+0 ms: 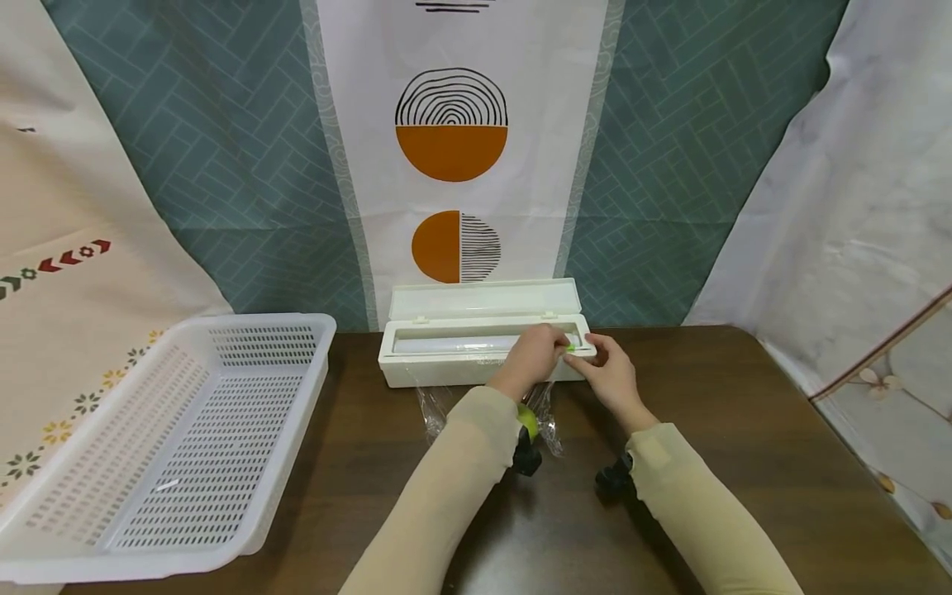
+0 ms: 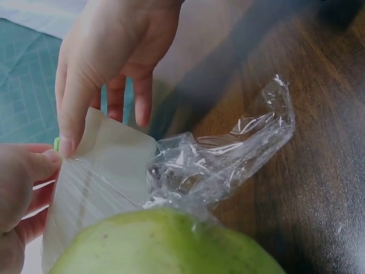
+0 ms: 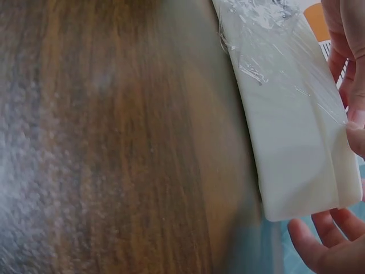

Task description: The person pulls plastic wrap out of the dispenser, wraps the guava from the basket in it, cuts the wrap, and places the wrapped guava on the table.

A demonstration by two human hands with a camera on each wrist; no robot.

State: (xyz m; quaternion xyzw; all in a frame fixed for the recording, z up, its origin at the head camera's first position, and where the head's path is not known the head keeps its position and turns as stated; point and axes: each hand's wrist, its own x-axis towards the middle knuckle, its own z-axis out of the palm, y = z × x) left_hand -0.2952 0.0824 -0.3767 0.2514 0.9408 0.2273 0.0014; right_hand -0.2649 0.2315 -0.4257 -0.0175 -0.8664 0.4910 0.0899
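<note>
A white plastic wrap dispenser stands at the back of the table, lid raised, with a roll of cling film inside. My left hand pinches at a small green slider near the right end of its front edge. Around that right end, my right hand grips the box, its thumb right beside the slider. Clear cling film hangs crumpled over the front onto the table. A round green fruit lies in front of the box, partly hidden by my left sleeve in the head view.
To the left stands a large white perforated plastic basket. The brown wooden table meets patterned cloth hangings behind the dispenser. Dark wrist cameras sit close above the tabletop.
</note>
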